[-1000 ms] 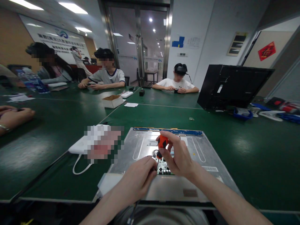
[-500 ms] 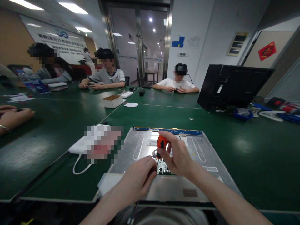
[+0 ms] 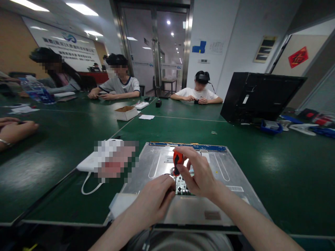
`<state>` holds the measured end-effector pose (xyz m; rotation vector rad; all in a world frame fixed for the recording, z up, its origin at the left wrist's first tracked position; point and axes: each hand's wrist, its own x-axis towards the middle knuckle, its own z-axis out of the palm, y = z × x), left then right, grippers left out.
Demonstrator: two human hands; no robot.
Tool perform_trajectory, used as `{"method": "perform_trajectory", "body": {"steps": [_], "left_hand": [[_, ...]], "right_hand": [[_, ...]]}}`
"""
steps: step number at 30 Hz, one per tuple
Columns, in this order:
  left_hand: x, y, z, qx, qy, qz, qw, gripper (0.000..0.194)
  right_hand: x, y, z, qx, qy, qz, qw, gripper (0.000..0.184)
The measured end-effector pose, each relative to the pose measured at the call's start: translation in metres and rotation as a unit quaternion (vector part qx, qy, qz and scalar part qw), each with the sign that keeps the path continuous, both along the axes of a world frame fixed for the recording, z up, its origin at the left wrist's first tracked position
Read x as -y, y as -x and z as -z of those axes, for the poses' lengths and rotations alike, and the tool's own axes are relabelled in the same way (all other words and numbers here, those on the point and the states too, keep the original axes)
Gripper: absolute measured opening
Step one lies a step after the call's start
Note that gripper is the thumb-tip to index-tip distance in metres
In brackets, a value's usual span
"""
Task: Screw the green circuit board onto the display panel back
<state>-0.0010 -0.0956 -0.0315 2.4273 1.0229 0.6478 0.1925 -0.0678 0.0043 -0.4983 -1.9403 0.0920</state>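
My right hand grips a screwdriver by its orange and black handle. The screwdriver stands nearly upright, shaft down, over a small green circuit board. That board sits on the metal back of a flat display panel on the table. Beside the shaft, my left hand rests low at the board's left side, fingers closed together. What its fingertips hold, and the screwdriver's tip, are hidden. Along the panel's far edge runs a narrow blue circuit strip.
On the green table, a white device with a cable lies left of the panel. Farther off are an open cardboard box, a black monitor housing and a blue tray. Several people sit around the table.
The screwdriver handle has shifted slightly left and now stands more upright, with my right fingers turned along with it. My left hand looks unmoved.
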Motion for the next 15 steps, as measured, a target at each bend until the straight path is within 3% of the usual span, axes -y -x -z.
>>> {"method": "perform_trajectory", "body": {"steps": [5, 15], "left_hand": [[-0.001, 0.001, 0.001, -0.010, 0.005, -0.006, 1.000, 0.013], [-0.003, 0.000, 0.004, 0.000, -0.004, 0.004, 1.000, 0.012]], "right_hand": [[-0.003, 0.004, 0.010, -0.041, -0.010, 0.028, 0.999, 0.045], [-0.003, 0.004, 0.015, -0.045, 0.002, 0.010, 0.999, 0.050]]}}
